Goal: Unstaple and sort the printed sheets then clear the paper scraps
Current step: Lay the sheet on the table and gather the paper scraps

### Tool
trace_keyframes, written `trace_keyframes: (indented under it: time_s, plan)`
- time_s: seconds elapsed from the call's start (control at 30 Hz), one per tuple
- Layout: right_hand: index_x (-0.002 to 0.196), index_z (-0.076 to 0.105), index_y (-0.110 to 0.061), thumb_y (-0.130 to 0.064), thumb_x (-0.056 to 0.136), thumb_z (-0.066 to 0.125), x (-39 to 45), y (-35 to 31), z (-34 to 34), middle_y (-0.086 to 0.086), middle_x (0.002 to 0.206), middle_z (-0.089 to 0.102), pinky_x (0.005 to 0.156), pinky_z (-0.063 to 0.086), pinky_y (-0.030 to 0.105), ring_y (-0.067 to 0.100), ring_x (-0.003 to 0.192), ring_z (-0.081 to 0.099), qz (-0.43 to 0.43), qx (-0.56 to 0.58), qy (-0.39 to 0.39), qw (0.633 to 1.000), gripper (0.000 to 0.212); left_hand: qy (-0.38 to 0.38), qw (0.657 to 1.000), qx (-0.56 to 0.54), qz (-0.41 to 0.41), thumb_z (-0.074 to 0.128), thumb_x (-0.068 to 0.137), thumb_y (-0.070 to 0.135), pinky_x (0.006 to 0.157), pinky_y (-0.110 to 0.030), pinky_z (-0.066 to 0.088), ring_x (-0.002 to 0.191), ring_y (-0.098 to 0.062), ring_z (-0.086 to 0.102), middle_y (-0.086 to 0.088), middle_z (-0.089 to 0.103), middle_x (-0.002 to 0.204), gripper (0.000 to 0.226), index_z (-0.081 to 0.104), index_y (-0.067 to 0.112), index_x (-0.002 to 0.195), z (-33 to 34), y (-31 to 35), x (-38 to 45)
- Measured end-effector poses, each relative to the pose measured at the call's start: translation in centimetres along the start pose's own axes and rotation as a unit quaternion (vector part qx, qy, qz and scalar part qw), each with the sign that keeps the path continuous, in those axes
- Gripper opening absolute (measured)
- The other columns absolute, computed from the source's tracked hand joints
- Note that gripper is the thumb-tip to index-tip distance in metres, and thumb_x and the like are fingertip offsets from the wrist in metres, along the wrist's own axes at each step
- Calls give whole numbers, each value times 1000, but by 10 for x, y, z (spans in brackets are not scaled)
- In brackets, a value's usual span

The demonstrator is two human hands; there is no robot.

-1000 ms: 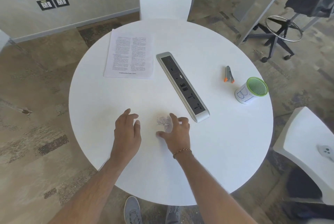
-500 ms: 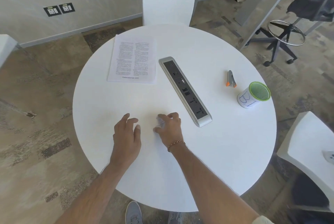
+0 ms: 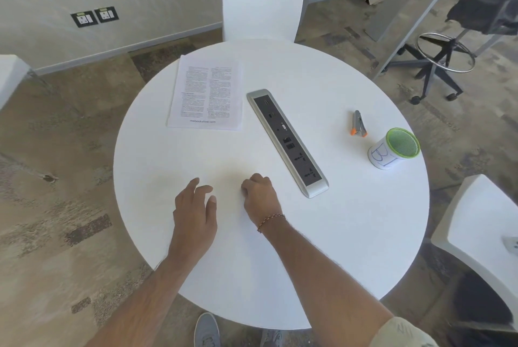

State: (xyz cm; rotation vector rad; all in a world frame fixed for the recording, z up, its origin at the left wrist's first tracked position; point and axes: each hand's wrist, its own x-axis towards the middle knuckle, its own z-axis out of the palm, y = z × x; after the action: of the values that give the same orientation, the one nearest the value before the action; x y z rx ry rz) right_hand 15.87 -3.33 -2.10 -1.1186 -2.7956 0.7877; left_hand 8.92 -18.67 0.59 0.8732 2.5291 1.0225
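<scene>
Hands rest low at the centre of the round table (image 3: 350, 234): the left hand (image 3: 194, 209) lies flat with relaxed fingers, the right hand (image 3: 259, 195) is clenched, and whether it holds a scrap is hidden. Farther up sit the power strip (image 3: 287, 140), the staple remover (image 3: 358, 123) and cup (image 3: 393, 151) at right, and the printed sheets (image 3: 206, 93) upper left.

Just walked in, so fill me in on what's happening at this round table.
A person is clearing up at a round white table. The right hand is curled into a fist near the power strip; whatever it holds is hidden. The left hand rests open on the tabletop. The printed sheets lie stacked at the far left. A staple remover and a green-rimmed cup sit to the right.
</scene>
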Motion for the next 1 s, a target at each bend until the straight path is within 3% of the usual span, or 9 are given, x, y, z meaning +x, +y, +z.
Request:
trace_keyframes:
  time_s: [0.17,0.23,0.33,0.4,0.5,0.6,0.7,0.8,1.0]
  plan:
    - [91,63,0,12,81,45,2,-1,-14,8,86,45,63,31,30,24,77,38,-30,-85,-48,995,24,-1,1000,-3,-1,48,101,18,102,-51,41,135,-28,34,-6,39,153,24,57,14,124,1,3,0]
    - [90,63,0,7,83,46,5,-1,-19,8,84,47,63,33,31,26,75,43,-23,-107,-68,992,20,-2,1000,-1,-3,47,102,18,102,-52,40,134,-28,34,-5,38,153,25,57,15,124,0,5,1]
    - [87,67,-1,1,81,49,10,0,-23,10,82,63,59,43,33,31,73,56,3,-92,-81,992,20,-1,1000,-4,-4,48,101,18,102,-54,41,134,-29,35,-5,38,153,25,57,15,124,0,8,1]
    - [82,72,-5,-2,77,50,11,3,-25,10,80,72,61,56,35,30,76,65,41,-34,-79,995,23,-1,1000,-6,-3,48,101,18,102,-54,41,134,-28,34,-5,38,153,25,57,15,124,0,10,1]
    - [72,74,-8,-3,73,53,7,13,-35,7,69,74,61,60,35,25,69,71,104,120,-56,986,22,0,1000,-10,1,48,101,18,104,-52,40,135,-26,33,-3,38,153,25,57,16,124,0,13,1]
    - [69,73,-5,-3,73,60,-2,23,-45,5,70,75,68,59,37,17,62,74,164,258,-20,952,14,1,1000,-6,7,50,101,16,102,-52,41,134,-26,35,-4,40,152,23,58,16,123,3,16,1]
    - [72,73,-1,-5,74,68,-10,28,-53,8,76,76,78,59,44,21,64,76,195,372,-15,908,7,-4,1000,-4,4,51,99,13,101,-50,39,134,-27,35,-2,41,151,24,59,17,122,8,20,2]
    - [78,74,2,-5,76,72,-16,32,-62,14,80,76,91,59,44,25,70,76,207,427,-19,880,7,-19,1000,8,7,53,97,10,100,-50,37,136,-26,34,-3,46,148,26,60,16,121,15,29,4]
    - [77,74,4,-1,74,74,-20,46,-86,14,78,75,90,59,47,25,70,74,198,483,-3,853,6,-43,998,37,22,59,93,7,101,-52,39,136,-31,40,-7,51,144,24,66,15,115,30,46,12]
